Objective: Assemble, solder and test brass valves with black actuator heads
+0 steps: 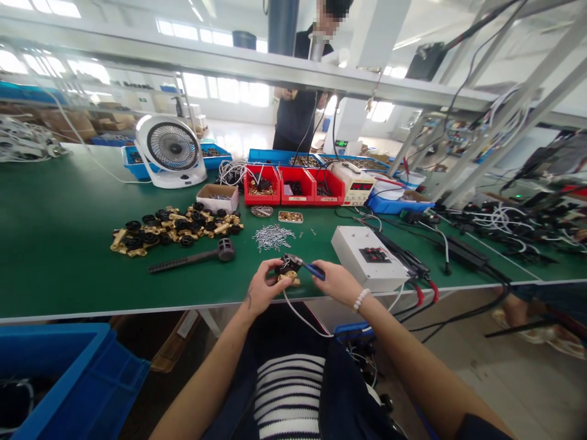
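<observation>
Green workbench (92,263) first, a white cable (299,316) drooping past its near edge: a snag there could yank the work askew. Left hand (266,283) pinches the brass-and-black fitting (290,278) by that edge; right hand (337,282) clasps the blue-handled pliers (314,270), tips at the black part. A slip could nip the left hand! Beyond, loose wire clips (274,237): a stray knuckle might scatter them.

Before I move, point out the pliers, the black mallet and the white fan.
Pliers (314,271): head view, on the blue handle.
Black mallet (195,259): head view, on the shaft.
White fan (175,148): head view, on the central hub.
</observation>
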`<state>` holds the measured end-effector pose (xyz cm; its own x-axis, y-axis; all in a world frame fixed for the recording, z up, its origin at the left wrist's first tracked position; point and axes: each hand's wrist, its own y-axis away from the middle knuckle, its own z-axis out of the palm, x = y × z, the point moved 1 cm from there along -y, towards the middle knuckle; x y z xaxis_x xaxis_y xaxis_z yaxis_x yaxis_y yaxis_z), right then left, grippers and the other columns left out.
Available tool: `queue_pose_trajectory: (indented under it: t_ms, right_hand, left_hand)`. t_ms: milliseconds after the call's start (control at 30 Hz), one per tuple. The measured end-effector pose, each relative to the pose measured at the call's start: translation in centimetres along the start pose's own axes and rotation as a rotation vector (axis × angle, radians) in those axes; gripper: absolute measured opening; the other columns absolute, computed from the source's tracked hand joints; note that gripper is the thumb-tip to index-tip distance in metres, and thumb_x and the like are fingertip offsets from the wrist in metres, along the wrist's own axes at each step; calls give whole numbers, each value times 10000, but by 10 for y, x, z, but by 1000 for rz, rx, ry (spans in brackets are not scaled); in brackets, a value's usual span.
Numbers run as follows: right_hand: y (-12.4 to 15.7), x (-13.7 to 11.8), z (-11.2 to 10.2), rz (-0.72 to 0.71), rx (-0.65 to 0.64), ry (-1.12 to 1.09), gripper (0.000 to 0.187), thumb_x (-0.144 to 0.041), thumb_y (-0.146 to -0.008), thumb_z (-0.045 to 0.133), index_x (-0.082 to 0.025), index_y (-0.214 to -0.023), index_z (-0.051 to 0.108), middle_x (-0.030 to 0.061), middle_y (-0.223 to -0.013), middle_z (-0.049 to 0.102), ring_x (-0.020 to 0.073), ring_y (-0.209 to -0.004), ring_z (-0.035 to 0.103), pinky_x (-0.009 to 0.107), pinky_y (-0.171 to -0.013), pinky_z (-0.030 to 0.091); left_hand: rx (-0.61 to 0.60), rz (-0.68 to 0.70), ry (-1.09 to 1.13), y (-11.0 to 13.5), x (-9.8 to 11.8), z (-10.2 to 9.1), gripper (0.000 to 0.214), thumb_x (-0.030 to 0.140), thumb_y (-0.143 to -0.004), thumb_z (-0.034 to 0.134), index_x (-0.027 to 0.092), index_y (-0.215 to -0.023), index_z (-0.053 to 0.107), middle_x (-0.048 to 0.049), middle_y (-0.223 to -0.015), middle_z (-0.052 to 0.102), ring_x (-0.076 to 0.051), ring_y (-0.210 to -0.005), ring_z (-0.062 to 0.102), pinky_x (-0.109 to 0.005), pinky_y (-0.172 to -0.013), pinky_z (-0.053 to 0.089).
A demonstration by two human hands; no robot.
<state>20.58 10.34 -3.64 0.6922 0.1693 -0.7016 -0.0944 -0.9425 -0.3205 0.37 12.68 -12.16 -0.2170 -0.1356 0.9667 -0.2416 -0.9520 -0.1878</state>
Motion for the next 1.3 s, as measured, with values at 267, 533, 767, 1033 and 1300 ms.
queue_pose_trajectory:
  t_ms: [267, 533, 767, 1033, 1300]
  right_hand:
    - [0, -7, -14, -67, 129, 71, 282, -359, -911, 440, -198, -1099, 575, 67, -897, 663, 198, -720, 593, 332, -704, 475]
    - [-5, 0, -12, -85, 45, 123, 231, -290, -869, 494, -200, -1047, 610, 71, -910, 674, 207, -788, 614, 329, -756, 479]
    - [2, -2, -4, -104, -94, 157, 164, -193, -690, 638, -236, -849, 634, 5, -698, 647, 180, -611, 572, 281, -606, 434]
    - [8, -6, -1, -99, -5, 213, 114, -221, -771, 580, -242, -877, 618, 9, -690, 641, 179, -573, 557, 277, -572, 415]
    - [4, -8, -8, -76, 123, 231, 282, -347, -830, 419, -218, -987, 615, 107, -845, 711, 256, -711, 662, 349, -655, 482]
  left_hand:
    - [-12, 12, 36, 3, -2, 1, 487, 356, -716, 807, 176, -1096, 561, -96, -1286, 574, -220, -1045, 683, -411, -985, 543]
    - [-45, 8, 69, 1, 1, 0, 496, 399, -694, 817, 169, -1051, 562, -114, -1324, 562, -241, -1076, 674, -406, -966, 553]
    - [-48, 10, 84, 1, 1, 0, 461, 386, -694, 820, 172, -1013, 566, -113, -1318, 561, -250, -1119, 649, -429, -1001, 529]
    - [-36, 22, 76, 2, -2, 0, 448, 362, -694, 819, 161, -1025, 594, -116, -1308, 548, -256, -1161, 613, -407, -999, 521]
    - [-13, 39, 83, -2, -4, 3, 442, 344, -671, 855, 186, -1023, 639, -127, -1318, 532, -320, -1244, 551, -485, -1038, 474]
